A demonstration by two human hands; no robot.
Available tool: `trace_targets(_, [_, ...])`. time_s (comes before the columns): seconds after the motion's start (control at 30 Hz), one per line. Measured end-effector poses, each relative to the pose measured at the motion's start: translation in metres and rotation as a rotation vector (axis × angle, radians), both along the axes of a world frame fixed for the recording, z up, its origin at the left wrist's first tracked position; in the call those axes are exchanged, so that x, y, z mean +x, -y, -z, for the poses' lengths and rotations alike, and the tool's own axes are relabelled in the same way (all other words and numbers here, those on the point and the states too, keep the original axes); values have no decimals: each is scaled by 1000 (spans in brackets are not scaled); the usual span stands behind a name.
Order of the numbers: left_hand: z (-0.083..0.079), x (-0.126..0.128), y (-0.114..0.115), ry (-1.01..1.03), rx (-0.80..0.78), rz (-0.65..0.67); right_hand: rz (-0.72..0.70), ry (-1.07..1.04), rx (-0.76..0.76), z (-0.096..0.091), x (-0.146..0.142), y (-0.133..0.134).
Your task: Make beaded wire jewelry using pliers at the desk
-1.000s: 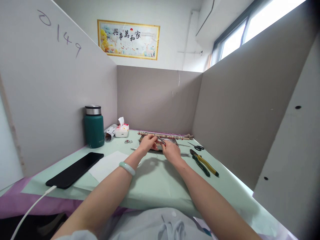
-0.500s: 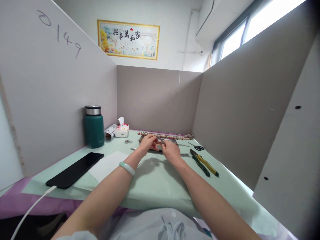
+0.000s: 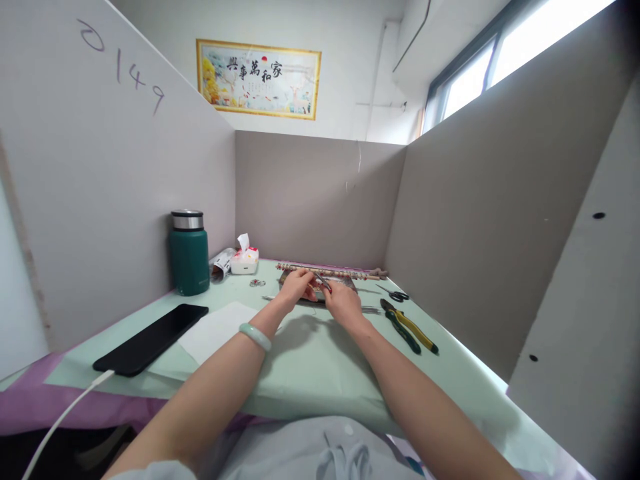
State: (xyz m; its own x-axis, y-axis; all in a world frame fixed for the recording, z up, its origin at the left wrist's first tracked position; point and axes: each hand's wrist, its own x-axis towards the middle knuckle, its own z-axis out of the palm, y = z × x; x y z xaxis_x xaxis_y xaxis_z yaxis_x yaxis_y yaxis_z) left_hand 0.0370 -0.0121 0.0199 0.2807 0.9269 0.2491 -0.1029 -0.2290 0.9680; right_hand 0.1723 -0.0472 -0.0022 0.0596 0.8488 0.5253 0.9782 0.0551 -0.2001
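Observation:
My left hand, with a pale green bangle on its wrist, is closed in a pinch over a dark tray. What its fingertips hold is too small to make out. Close beside it, my right hand is closed around a slim metal tool, which points up and left toward the left fingertips. The tool's kind cannot be told. Both hands hover over the tray and hide much of it. Behind them lies a long row of beads.
Green-and-yellow-handled pliers and black scissors lie to the right. On the left are a phone on a cable, white paper, a green bottle, a tissue pack and small rings. Partition walls enclose the table.
Almost nothing differs. The whole view has shifted very slightly, while both hands keep their pose and place over the tray.

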Motion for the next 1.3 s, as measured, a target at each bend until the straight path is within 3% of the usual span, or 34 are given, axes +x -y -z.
trace_targets(0.43, [13,-1,-15,-185,226,-121,9,3,-2,-3,-2,4])
trace_targets(0.83, [0,1,3,-44,63,-20,12,5,-37,-5,-3,6])
trace_targets(1.13, [1,-2,-3,181,-82,222,-10,-7,-34,-5,-3,6])
trace_targets(1.3, [2,-3,-5,215,-137,253,-23,1,-24,-6,-3,7])
